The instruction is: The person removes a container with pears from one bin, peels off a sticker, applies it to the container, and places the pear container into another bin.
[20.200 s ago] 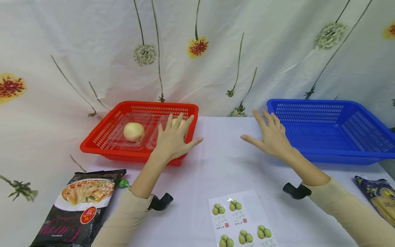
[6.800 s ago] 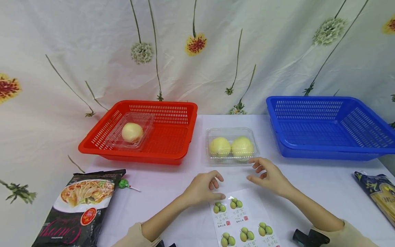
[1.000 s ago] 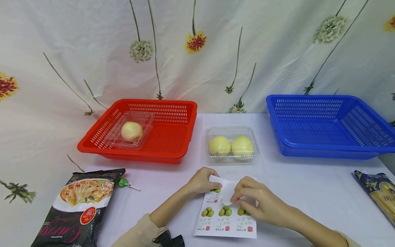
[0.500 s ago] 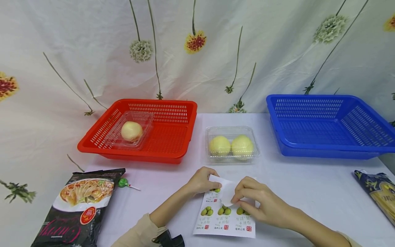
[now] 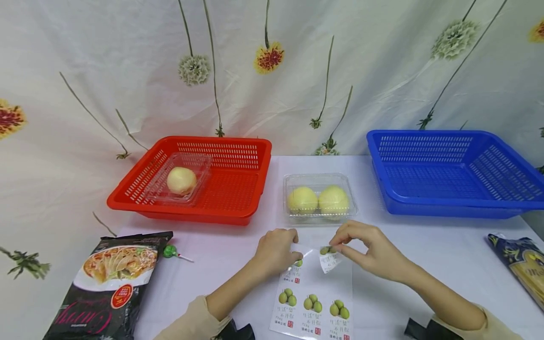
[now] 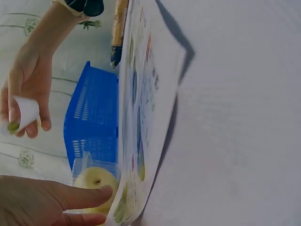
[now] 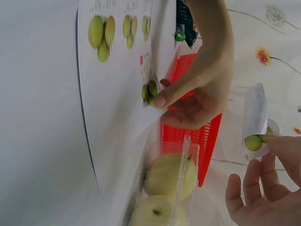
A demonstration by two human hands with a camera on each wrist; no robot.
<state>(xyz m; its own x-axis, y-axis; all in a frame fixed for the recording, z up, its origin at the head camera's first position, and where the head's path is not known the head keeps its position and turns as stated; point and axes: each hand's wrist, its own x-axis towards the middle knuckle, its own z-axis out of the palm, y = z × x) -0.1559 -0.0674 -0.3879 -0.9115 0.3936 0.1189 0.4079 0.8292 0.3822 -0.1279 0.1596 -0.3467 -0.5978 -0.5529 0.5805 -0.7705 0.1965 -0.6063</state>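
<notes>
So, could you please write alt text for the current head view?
A right hand pinches a loose sticker while the left hand holds the sheet; behind them, a clear box of two fruits sits between a red basket and a blue basket.

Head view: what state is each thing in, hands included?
left hand, pinching the sticker sheet
right hand, pinching a sticker
sticker, peeled off, bent
sticker sheet, partly used, one edge lifted
clear box, looks closed, two fruits inside
red basket, upright, holding another clear box
blue basket, upright, open
black packet, lying flat, looks sealed
lollipop, lying down
yellow packet, lying flat, partly cut off
</notes>
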